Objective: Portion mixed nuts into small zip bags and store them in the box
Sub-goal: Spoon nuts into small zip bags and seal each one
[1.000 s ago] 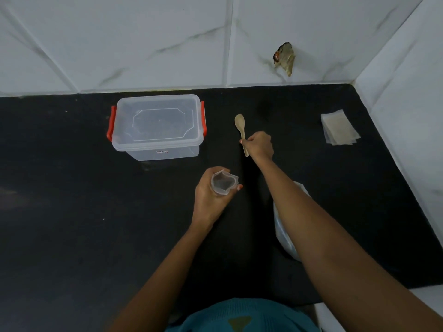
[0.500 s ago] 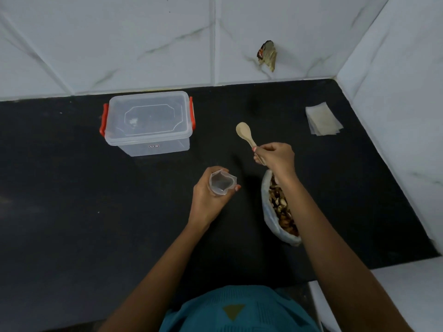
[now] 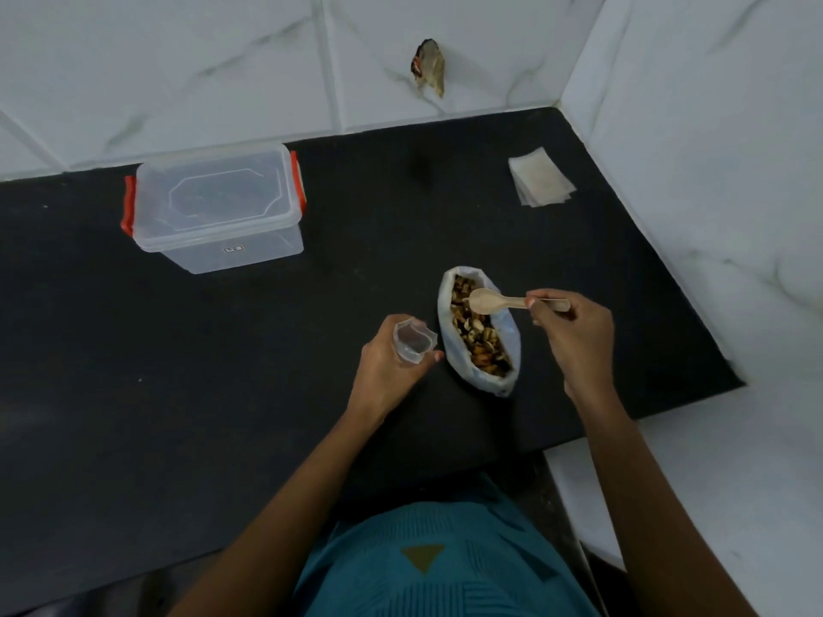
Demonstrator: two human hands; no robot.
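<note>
We hold a small zip bag (image 3: pixel 413 340) in our left hand (image 3: pixel 387 371). Our fingers curl around it, and its mouth is open and faces up. The little bag is clear.

Our right hand (image 3: pixel 574 336) pinches the handle of a wooden spoon (image 3: pixel 490 301). The round end of the spoon is over the far end of a big plastic bag (image 3: pixel 507 334). We cannot tell if the spoon touches what is inside. This big bag lies open on the black counter (image 3: pixel 222 371), just beside the little bag. It is full of mixed nuts (image 3: pixel 476 342), brown and pale ones.

The clear box (image 3: pixel 218 207) sits far back on our left, near the white wall (image 3: pixel 178 60). Its lid is on, and it has red clips on both sides. A stack of flat zip bags (image 3: pixel 541 182) lies far back on our right, well apart from the box.
</note>
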